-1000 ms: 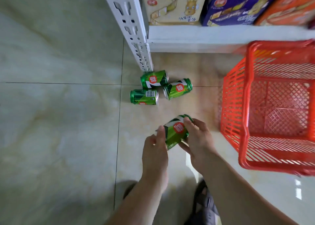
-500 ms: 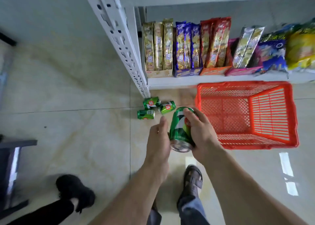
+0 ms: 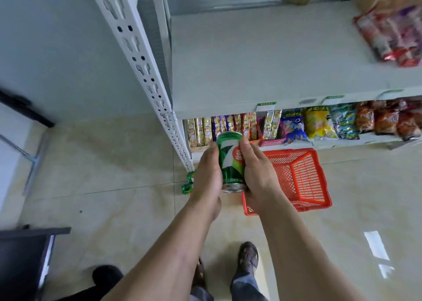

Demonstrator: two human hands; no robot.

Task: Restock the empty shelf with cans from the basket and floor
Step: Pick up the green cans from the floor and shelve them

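Head view: both forearms reach forward and down, hands meeting at frame centre around one green can [image 3: 230, 161]. Left hand [image 3: 206, 177] lies flat along the can's left side, fingers mostly straight, thumb tip up near the top rim. Right hand [image 3: 257, 175] wraps the right side, fingers curled round the label, thumb on the front. Can is held roughly upright in the air, silver end toward the camera, in front of the lower shelf edge and above the floor.

Behind the hands, an orange basket [image 3: 303, 179] sits on the floor, just right of the can, partly covered by the right hand and wrist; the mesh that shows holds nothing. Floor cans [image 3: 188, 183]: green bits of two peek out left of the left hand, by the foot of the white slotted upright [image 3: 141, 56]; the hand hides anything more. The wide pale shelf [image 3: 262, 61] above is mostly bare, with blurred red snack packs [image 3: 392, 36] at its right end. The lower shelf holds a row of snack bags [image 3: 319, 122] and boxed packs. One sandalled foot [image 3: 247, 255] is plain at bottom, a second partly hidden by the left arm. A black shoe [image 3: 105, 275] is lower left.
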